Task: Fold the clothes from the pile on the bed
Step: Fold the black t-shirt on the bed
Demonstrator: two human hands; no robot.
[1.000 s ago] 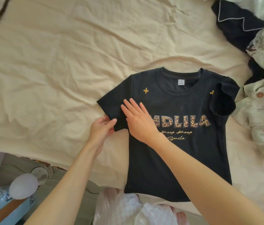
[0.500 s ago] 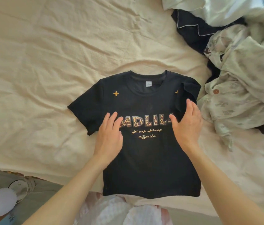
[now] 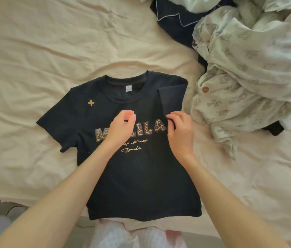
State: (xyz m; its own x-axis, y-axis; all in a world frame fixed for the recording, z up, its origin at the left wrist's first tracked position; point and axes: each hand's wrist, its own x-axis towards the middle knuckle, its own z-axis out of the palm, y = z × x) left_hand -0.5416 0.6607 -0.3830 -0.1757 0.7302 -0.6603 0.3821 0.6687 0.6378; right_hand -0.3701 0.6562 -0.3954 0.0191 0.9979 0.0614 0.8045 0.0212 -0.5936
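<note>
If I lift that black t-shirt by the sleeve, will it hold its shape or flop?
Probably flop: the black t-shirt lies limp on the sheet, and its sleeve is already folded over where the right hand pinches it. It looks thin, so likely light.
</note>
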